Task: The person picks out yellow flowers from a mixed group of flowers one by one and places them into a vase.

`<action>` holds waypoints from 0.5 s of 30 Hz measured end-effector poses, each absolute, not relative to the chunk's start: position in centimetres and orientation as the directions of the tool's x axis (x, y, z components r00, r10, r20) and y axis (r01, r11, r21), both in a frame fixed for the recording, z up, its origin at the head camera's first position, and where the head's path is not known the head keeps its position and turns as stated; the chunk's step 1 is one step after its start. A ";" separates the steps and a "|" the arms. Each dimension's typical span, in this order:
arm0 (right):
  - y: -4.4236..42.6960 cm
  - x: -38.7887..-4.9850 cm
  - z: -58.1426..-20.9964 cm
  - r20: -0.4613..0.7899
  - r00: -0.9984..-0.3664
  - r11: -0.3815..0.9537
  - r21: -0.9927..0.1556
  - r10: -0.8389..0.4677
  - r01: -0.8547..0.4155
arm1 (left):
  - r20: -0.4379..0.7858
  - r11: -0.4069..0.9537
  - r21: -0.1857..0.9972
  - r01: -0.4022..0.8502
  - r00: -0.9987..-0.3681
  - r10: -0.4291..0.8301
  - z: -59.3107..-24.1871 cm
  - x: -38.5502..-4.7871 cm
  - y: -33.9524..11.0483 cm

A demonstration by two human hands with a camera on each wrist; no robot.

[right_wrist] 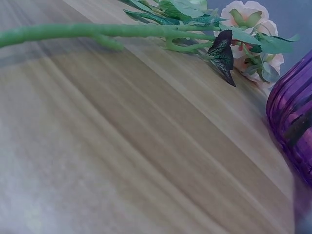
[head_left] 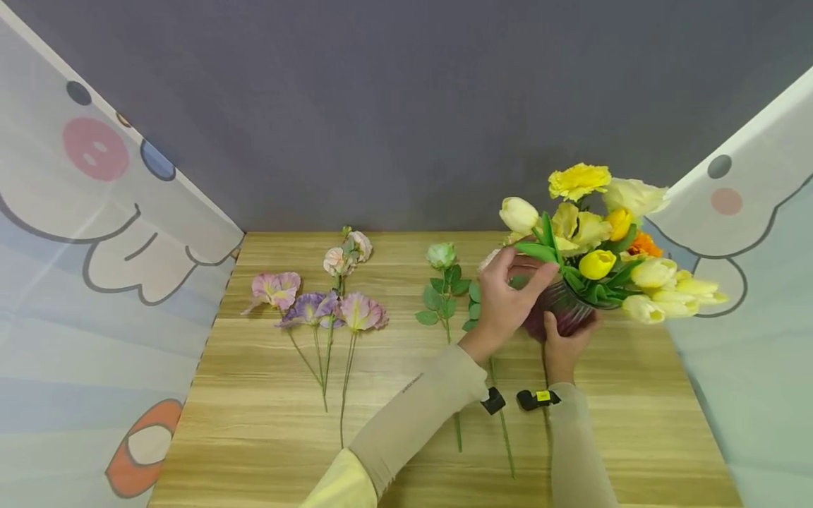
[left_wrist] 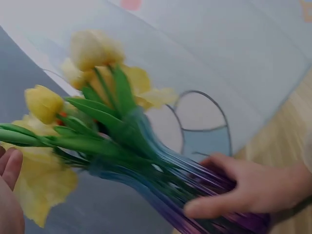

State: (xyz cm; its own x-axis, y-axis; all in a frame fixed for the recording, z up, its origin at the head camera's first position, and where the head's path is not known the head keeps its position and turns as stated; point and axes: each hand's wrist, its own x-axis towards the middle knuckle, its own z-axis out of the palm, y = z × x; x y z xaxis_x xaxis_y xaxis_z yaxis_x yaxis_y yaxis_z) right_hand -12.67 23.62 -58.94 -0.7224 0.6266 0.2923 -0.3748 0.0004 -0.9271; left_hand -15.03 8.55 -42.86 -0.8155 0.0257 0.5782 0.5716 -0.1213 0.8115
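A ribbed, translucent vase [left_wrist: 165,195], bluish at the mouth and purple lower down, leans to the right in the head view. It holds a bunch of yellow and cream flowers, with a yellow tulip [head_left: 597,264] near the rim. My right hand [head_left: 568,346] grips the vase's lower part, thumb on one side and fingers around the other. At the bunch's left side, my left hand [head_left: 508,296] has its fingers spread by a green leaf [head_left: 536,251] below a cream tulip [head_left: 519,214]. Its fingertips come up to the leaf, with thumb and fingers apart.
Left on the wooden table [head_left: 254,416] lie pink and purple ruffled flowers [head_left: 362,312] and a pale pink spray [head_left: 339,261]. A pale green rose [head_left: 441,255] lies mid-table. Pink roses [right_wrist: 248,29] lie beside the vase. Printed curtains [head_left: 57,247] flank the table; a grey backdrop [head_left: 381,120] stands behind.
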 end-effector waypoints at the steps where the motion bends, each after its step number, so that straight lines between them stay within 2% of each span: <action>1: 23.7 -12.6 -59.0 0.302 -0.718 0.013 -0.926 0.627 -0.378 | 0.562 -0.148 0.818 0.556 -0.827 0.005 -42.5 -15.1 8.5; 4: 23.7 -12.5 -59.2 0.314 -0.710 0.024 -0.922 0.630 -0.386 | 0.519 -0.185 0.835 0.518 -0.854 -0.047 -41.5 -15.3 8.3; 9: 23.6 -12.6 -59.0 0.330 -0.698 0.032 -0.915 0.636 -0.403 | 0.529 -0.131 0.834 0.536 -0.844 -0.087 -40.6 -15.6 8.3; 15: 23.6 -12.6 -59.1 0.319 -0.706 0.026 -0.919 0.633 -0.393 | 0.537 -0.043 0.842 0.538 -0.843 -0.037 -41.3 -15.4 8.7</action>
